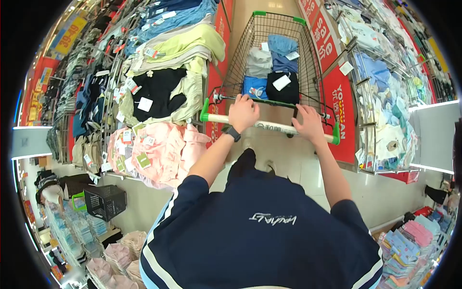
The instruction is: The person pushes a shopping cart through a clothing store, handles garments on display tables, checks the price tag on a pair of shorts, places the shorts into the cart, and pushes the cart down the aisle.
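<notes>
A shopping cart (236, 53) with green corners stands in front of me. My left hand (243, 113) is wrapped over the left part of its pale handle bar (272, 126), and a dark watch (234, 134) is on that wrist. Right of the handle's middle, my right hand (308, 122) rests on the bar with its fingers bent over it. Inside the basket lie folded clothes: a light blue piece (282, 44), a grey-white one (259, 62), a bright blue one (254, 86) and a black one (283, 85) with a white tag.
Bins of folded clothes line both sides; a black top (156, 89) and pink garments (161, 151) lie on the left. Red sale panels (339, 115) border the aisle. A black basket (104, 201) is at the lower left, and stacked clothes (402, 250) at the lower right.
</notes>
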The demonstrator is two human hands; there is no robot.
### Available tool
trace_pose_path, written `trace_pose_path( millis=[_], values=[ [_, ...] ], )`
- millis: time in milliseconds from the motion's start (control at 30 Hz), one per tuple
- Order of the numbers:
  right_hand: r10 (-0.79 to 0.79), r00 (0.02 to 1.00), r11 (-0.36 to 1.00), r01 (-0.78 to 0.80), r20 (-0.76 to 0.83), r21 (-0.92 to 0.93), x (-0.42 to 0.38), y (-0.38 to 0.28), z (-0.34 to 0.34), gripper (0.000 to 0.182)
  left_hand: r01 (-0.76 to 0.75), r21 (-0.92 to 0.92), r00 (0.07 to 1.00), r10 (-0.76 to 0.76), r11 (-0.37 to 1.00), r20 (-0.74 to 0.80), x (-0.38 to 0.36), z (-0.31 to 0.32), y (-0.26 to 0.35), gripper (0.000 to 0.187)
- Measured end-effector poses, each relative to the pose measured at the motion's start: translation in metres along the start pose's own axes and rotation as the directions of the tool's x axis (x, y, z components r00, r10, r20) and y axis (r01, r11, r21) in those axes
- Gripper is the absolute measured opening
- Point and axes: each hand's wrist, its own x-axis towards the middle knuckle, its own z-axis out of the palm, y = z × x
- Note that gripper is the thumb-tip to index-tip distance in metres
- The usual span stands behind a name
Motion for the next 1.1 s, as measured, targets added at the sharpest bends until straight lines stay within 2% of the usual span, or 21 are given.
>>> trace_pose_path(
  millis=[33,133,167,500,733,867,1000,1100],
  values=[
    [0.025,0.999,1.0,-0.024,0.03,-0.012,-0.01,0.001,-0.001,0.058,0.027,-0.028,0.999,-0.026,0.999,0.044,-0.009,-0.003,0.007,0.027],
    [0.002,1.0,0.999,-0.001,-0.013,0.033,-0.041,0.005,-0.001,0.059,0.035,-0.07,0.996,-0.028,0.997,0.09,-0.036,-0.004,0.019,0.025],
    [-0.003,1.0,1.0,0.003,-0.022,0.025,-0.052,0.004,-0.004,0.059,-0.024,-0.064,1.0,0.024,0.998,0.0,-0.048,-0.003,0.022,0.023],
    [-0.022,0.998,1.0,0.023,-0.056,0.012,-0.146,0.013,-0.001,0.056,0.001,-0.098,0.999,0.003,0.995,0.041,-0.136,-0.007,0.065,0.022],
    [0.055,0.997,0.999,-0.055,-0.045,0.003,-0.207,-0.015,-0.012,0.055,-0.16,-0.136,0.987,0.158,0.978,-0.023,-0.188,-0.007,0.065,0.025],
    [0.082,0.995,0.996,-0.083,-0.055,-0.025,-0.239,-0.041,-0.002,0.055,-0.107,-0.195,0.989,0.124,0.975,0.076,-0.217,-0.022,0.053,0.026],
    [0.103,0.992,0.993,-0.108,-0.078,-0.054,-0.275,-0.064,0.013,0.055,-0.11,-0.15,0.977,0.135,0.983,0.166,-0.245,-0.039,0.043,0.027],
    [0.118,0.989,0.991,-0.123,-0.086,-0.047,-0.304,-0.088,0.021,0.055,-0.159,-0.102,0.985,0.165,0.982,0.057,-0.273,-0.046,0.035,0.024]
  ],
)
